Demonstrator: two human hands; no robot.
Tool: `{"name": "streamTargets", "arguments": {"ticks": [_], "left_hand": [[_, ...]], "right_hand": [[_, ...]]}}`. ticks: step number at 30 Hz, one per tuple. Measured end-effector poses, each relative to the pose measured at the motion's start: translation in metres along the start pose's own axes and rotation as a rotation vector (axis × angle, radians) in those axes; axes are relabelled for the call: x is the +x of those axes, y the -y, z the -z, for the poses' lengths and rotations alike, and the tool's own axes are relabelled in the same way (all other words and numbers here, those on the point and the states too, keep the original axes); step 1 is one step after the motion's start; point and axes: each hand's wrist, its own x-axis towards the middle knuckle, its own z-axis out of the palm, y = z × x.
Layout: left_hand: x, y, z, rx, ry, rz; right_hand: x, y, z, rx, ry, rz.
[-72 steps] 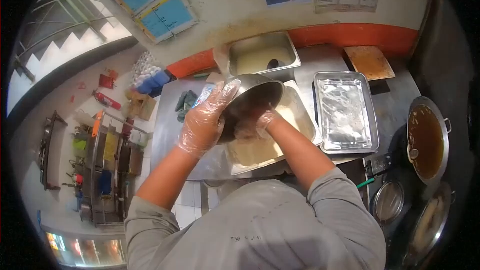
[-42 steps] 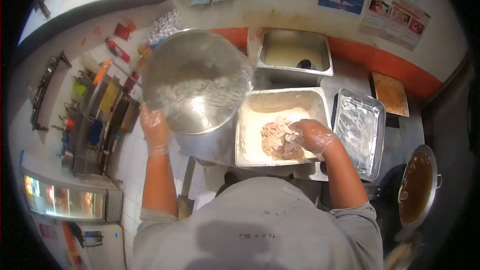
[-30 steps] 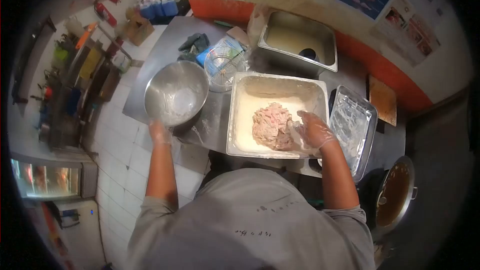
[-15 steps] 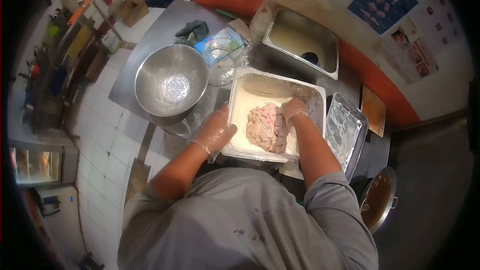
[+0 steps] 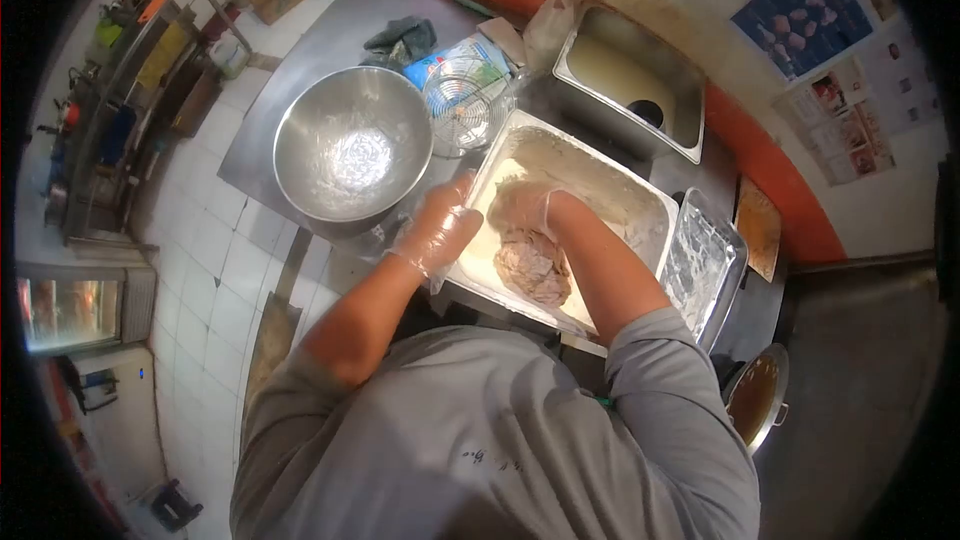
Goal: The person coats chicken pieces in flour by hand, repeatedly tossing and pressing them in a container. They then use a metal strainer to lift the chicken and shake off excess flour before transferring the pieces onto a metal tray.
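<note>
Clear plastic gloves on both hands here, two of them. The one floury tub (image 5: pixel 625 185) holds one heap of pinkish, meat-like pieces (image 5: pixel 533 268), sitting toward the near left part. Left hand (image 5: pixel 440 225) is at the tub's left rim, thumb apart from the fingers; can't tell if it's gripping. Right hand (image 5: pixel 525 208) is down inside, touching the heap's far side, fingers too blurred to call. Also counting one big steel bowl (image 5: pixel 350 145) left, one wire strainer (image 5: pixel 465 110) behind, one pan of pale liquid (image 5: pixel 625 70), one shallow tray (image 5: pixel 703 265) on the right.
</note>
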Motion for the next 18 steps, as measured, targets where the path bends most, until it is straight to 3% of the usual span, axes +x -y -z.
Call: {"name": "streamTargets", "arguments": {"ticks": [2,4,6,7,9,10,11,12,13,15,16,18], "left_hand": [[0.006,-0.031,0.012,0.026,0.038,0.069],[0.010,-0.056,0.014,0.050,0.077,0.131],[0.010,-0.070,0.006,0.411,-0.181,-0.096],[0.011,-0.079,0.004,0.408,-0.177,-0.096],[0.011,-0.097,-0.003,0.569,-0.209,-0.593],[0.008,-0.101,-0.013,0.442,0.003,-0.350],[0.014,-0.102,-0.023,0.438,0.013,-0.355],[0.023,-0.101,-0.033,0.593,0.330,-0.027],[0.030,-0.105,-0.041,0.738,0.643,0.311],[0.043,-0.117,-0.052,0.813,0.979,0.331],[0.043,-0.102,-0.066,0.825,0.992,0.320],[0.039,-0.055,-0.100,0.762,1.133,0.045]], "right_hand": [[-0.019,0.034,0.028,0.249,0.346,-0.027],[-0.045,0.038,0.027,0.213,0.334,-0.045],[-0.080,0.022,0.021,0.266,0.237,-0.048],[-0.101,0.006,0.016,0.362,0.149,-0.037],[-0.144,-0.016,0.001,0.695,-0.134,-0.176],[-0.151,-0.016,-0.004,0.697,-0.139,-0.187],[-0.159,-0.013,-0.007,0.763,-0.175,-0.407],[-0.165,-0.007,-0.009,0.826,-0.217,-0.627],[-0.168,0.003,-0.015,0.833,-0.228,-0.638],[-0.160,0.031,-0.027,0.290,0.146,-0.562],[-0.154,0.038,-0.048,0.414,0.123,-0.594],[-0.140,0.048,-0.065,0.555,0.085,-0.636]]}}
